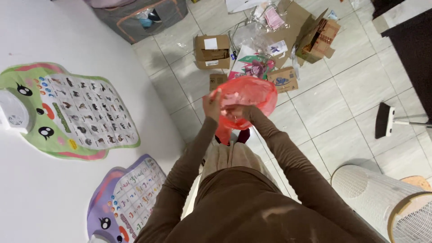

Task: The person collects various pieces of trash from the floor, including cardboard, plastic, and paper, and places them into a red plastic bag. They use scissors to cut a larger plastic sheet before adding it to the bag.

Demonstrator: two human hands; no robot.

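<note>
A thin red plastic bag point(252, 96) is held up in front of me at chest height, its mouth spread wide. My left hand point(212, 105) grips the bag's left rim, fingers pinched on the plastic. My right hand point(235, 112) is pushed into the bag's lower edge and shows through the red film; it grips the plastic there. Both arms wear brown long sleeves. Below the bag, beige trousers and dark red footwear show on the tiled floor.
Several cardboard boxes point(212, 51), torn packaging and clear plastic point(252, 33) litter the tiles ahead. A broom head point(384, 119) lies at right. A white mesh basket point(382, 198) stands at lower right. Two colourful charts point(74, 112) hang on the white wall at left.
</note>
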